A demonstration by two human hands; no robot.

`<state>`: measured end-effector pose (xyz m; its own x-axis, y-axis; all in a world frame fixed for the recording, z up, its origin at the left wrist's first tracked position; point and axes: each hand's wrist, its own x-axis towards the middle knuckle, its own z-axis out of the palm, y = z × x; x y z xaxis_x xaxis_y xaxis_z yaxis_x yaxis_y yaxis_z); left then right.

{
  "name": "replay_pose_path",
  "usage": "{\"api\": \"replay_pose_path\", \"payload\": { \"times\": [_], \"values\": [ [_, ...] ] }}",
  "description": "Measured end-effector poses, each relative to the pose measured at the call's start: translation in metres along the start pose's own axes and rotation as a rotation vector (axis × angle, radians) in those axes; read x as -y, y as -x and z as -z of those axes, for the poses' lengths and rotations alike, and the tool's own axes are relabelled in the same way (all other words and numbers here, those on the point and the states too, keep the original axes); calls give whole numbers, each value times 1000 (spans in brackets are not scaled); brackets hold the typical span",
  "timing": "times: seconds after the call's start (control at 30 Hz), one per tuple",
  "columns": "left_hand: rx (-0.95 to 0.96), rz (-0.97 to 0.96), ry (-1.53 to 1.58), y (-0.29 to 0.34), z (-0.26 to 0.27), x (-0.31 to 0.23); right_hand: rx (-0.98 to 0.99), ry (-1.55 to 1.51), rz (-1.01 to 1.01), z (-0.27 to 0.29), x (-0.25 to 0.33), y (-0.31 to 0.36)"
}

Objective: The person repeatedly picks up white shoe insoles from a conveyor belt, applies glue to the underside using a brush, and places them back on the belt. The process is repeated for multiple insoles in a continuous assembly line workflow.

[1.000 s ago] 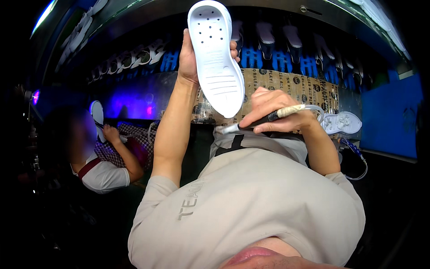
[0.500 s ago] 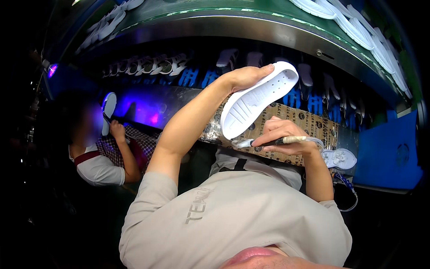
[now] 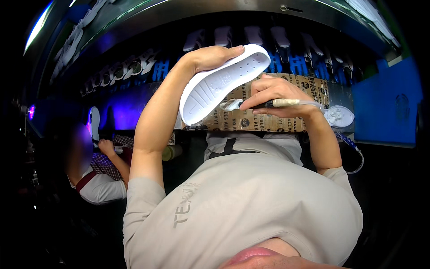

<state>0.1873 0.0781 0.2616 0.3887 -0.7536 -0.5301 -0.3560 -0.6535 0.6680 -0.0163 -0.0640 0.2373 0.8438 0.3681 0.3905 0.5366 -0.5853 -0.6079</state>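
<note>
My left hand (image 3: 214, 58) grips the far end of a white shoe sole (image 3: 215, 92), thumb over its rim. The sole is tilted, its hollow inner face with ribs and small holes turned up toward me. In my right hand (image 3: 280, 92) is a brush (image 3: 231, 105) with a dark and cream handle, held like a pen. A clear tube seems to run from the handle's back end past my wrist. The bristles are beside the sole's right edge; whether they touch it I cannot tell. Both hands are above a bench covered with printed brown cardboard (image 3: 264, 123).
A white sole-shaped piece (image 3: 339, 117) with pale lumps on it lies right of the cardboard, by a blue panel (image 3: 385, 107). Shoes on blue supports (image 3: 298, 65) line the rack behind. At left a co-worker's hand (image 3: 106, 147) is near another sole (image 3: 93, 123).
The whole view has shifted, so the bench and rack sit differently in it. The brush has moved from below the sole's near end to along its right edge. Both grips stay the same.
</note>
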Motion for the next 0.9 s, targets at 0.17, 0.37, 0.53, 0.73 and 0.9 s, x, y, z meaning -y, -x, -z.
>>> {"api": "replay_pose_path", "payload": {
  "times": [0.17,0.37,0.53,0.73,0.9],
  "values": [
    [47,2,46,3,5,6,-84,109,-69,2,-8,8],
    [53,-25,100,9,13,14,-216,71,-118,13,-13,10],
    [-15,-8,-76,12,17,14,-128,-46,-73,28,-20,15],
    [-48,-46,-94,17,17,16,-20,54,-65,39,-15,19],
    [-39,-78,1,15,21,21,-128,367,-97,32,-18,22]
  ]
}}
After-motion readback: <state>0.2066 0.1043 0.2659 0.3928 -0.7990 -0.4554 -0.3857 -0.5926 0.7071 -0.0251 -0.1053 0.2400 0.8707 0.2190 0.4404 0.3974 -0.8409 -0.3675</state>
